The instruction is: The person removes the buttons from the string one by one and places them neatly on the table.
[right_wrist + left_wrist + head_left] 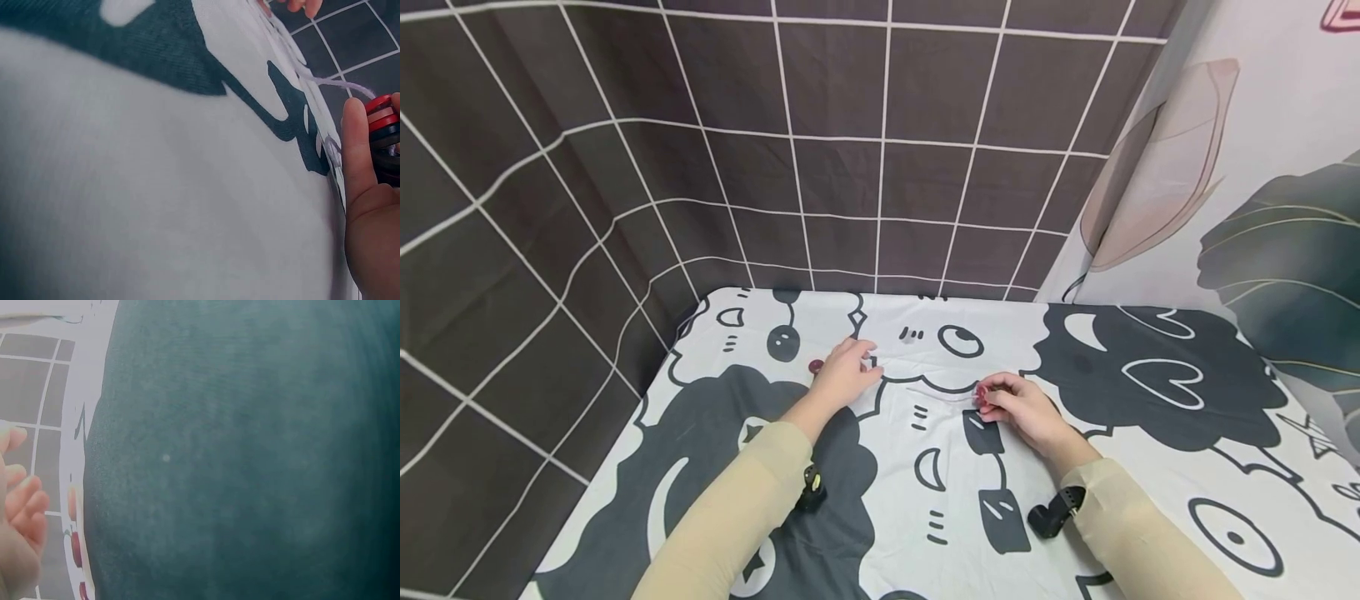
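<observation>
My right hand [1026,412] pinches a small stack of round red and black discs [382,122] between thumb and fingers. From the stack a pale purple string [340,82] runs out; in the head view it trails left across the cloth. My left hand [844,375] hovers low over the cloth, thumb and fingers loosely bent and apart, with nothing seen between them. Just left of this hand lies a dark red round piece [816,366], partly hidden behind it. The left wrist view shows two dark red pieces [76,550] at the cloth's edge.
A white cloth with dark cartoon figures [955,483] covers the surface under both hands. Dark curtains with a white grid [842,175] hang behind and at the left. A leaf-patterned curtain [1285,108] is at the right.
</observation>
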`<state>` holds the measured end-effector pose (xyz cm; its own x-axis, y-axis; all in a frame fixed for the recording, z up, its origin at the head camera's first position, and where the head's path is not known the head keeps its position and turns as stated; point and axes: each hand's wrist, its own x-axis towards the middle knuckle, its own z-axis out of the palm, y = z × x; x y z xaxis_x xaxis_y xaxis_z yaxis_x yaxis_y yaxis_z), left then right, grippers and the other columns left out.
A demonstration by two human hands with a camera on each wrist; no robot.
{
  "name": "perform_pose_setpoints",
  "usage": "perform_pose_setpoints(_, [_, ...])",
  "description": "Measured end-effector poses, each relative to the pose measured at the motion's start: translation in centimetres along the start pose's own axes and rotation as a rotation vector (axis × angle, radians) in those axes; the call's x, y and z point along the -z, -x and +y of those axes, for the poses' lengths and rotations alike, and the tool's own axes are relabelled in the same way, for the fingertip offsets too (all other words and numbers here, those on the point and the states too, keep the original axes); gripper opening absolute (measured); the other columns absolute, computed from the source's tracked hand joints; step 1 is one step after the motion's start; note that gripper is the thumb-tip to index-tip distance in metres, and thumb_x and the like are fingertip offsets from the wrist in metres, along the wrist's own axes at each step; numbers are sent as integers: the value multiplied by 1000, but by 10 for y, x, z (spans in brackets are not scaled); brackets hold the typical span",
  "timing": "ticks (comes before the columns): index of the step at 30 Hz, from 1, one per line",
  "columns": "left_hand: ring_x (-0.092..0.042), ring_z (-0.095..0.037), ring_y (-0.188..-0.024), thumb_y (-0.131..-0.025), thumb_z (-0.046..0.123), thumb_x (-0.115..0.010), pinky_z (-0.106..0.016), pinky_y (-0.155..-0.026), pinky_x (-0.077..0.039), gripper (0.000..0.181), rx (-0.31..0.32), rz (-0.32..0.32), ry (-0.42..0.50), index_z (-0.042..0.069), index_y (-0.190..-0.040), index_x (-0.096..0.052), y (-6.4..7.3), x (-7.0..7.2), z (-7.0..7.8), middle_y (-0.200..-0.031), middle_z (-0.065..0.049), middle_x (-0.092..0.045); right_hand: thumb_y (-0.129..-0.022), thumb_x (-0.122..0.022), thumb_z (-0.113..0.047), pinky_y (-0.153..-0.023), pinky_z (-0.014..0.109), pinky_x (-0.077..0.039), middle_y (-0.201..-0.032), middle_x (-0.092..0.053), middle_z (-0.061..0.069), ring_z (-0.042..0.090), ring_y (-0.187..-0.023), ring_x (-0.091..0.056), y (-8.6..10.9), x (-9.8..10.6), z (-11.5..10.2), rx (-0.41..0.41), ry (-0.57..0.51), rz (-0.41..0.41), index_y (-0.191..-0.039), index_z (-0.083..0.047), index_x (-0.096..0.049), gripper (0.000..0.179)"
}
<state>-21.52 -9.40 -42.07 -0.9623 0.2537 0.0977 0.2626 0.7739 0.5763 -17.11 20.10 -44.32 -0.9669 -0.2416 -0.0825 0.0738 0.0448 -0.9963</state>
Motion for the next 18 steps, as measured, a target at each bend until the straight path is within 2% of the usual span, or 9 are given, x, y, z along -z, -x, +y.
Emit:
perform_pose_setpoints(5, [-59, -20, -96, -89, 28, -60, -36, -81, -48, 47, -2, -63, 62, 8, -130, -52, -1, -1, 3, -113, -6, -60, -89, -50, 1, -69, 29, -54, -95, -56, 13, 16, -74, -61, 1, -1, -1, -1, -4, 2, -115, 18, -45, 32])
perform_pose_setpoints(9, [-59, -18, -95, -89, 29, -60, -34, -78, -48, 50, -4, -114, 68, 10, -134, -49, -1, -3, 6, -114, -4, -62, -89, -50, 0, -69, 29, -54, -95, -56, 13, 15, -74, -61, 1, -1, -2, -7, -5, 2, -115, 18, -45, 32])
perform_pose_setpoints(14, [-59, -18, -96, -89, 30, -61, -35, -81, -47, 52, -7, -139, 62, 13, -137, -47, -2, -4, 10, -114, -2, -62, -89, -50, 0, -69, 29, -54, -96, -55, 14, 15, -74, -61, 1, -1, -2, -9, -10, -1, -115, 18, -45, 32])
perform_pose_setpoints(18, [-59, -20, -98, -89, 30, -61, -36, -82, -47, 53, -25, -154, 97, 12, -137, -47, -3, -2, 16, -114, -4, -63, -89, -50, 1, -68, 29, -54, -96, -56, 15, 15, -74, -61, 1, -1, -1, -10, -3, -4, -115, 19, -45, 32])
